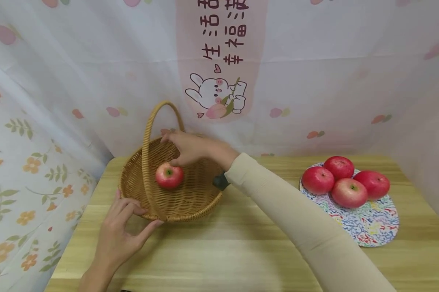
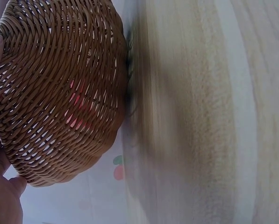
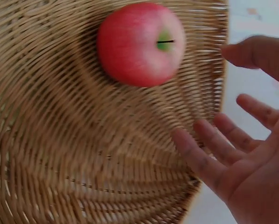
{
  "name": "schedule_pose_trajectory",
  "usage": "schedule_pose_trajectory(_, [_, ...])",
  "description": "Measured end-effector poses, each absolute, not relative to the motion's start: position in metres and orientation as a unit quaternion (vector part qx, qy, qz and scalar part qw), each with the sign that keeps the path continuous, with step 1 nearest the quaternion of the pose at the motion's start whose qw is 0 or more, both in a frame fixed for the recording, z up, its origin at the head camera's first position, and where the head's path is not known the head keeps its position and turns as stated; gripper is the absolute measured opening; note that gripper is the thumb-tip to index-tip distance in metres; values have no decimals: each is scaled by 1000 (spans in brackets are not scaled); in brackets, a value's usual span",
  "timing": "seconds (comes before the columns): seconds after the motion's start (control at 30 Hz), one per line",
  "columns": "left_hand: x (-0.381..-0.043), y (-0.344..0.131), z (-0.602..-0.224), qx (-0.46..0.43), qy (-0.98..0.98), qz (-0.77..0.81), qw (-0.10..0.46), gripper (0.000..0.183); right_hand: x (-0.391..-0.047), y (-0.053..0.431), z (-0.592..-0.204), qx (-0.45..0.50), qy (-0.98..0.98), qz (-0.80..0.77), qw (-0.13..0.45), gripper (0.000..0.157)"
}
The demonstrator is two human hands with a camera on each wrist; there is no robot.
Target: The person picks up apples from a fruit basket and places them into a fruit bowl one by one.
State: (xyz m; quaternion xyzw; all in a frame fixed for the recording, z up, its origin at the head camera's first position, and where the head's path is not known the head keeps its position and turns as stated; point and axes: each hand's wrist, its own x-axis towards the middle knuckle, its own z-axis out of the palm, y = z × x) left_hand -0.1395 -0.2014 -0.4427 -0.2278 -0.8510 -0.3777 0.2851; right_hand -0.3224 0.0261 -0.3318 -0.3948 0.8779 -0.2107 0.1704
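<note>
A brown wicker basket (image 1: 190,209) with a tall arched handle stands at the back left of the table. One red apple (image 1: 169,176) lies inside it, stem upward. My left hand (image 1: 118,231) holds the basket's near-left rim, fingers over the edge and thumb along the front; the left wrist view has the woven wall (image 2: 60,93) up close beside that hand. Over the basket's far side reaches my right hand (image 1: 190,148). In the right wrist view its fingers (image 3: 204,161) are spread, holding nothing, with a gap between them and the apple.
On the right, several red apples (image 1: 350,192) sit grouped on a round, multicoloured patterned mat (image 1: 372,227). A white printed curtain (image 1: 296,81) hangs behind the wooden table (image 1: 212,251), and a floral one (image 1: 33,194) hangs on the left. My right sleeve crosses above the tabletop.
</note>
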Motion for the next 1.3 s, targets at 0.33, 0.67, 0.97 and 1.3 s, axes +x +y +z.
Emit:
schedule_pose_trajectory(0.33, [-140,-205,-442,-229,-851,-378,284,56,-327,11,-345,-389,867,-178,254,85])
schedule_pose_trajectory(0.67, [-140,-204,-441,-224,-859,-376,266,56,-318,3,-366,-364,879,-153,267,90])
schedule_pose_trajectory(0.97, [-140,-204,-442,-232,-855,-369,281,57,-316,-1,-378,-385,876,-153,248,83])
schedule_pose_trajectory(1.3, [-140,-205,-443,-232,-857,-371,270,56,-313,-3,-382,-395,881,-138,221,77])
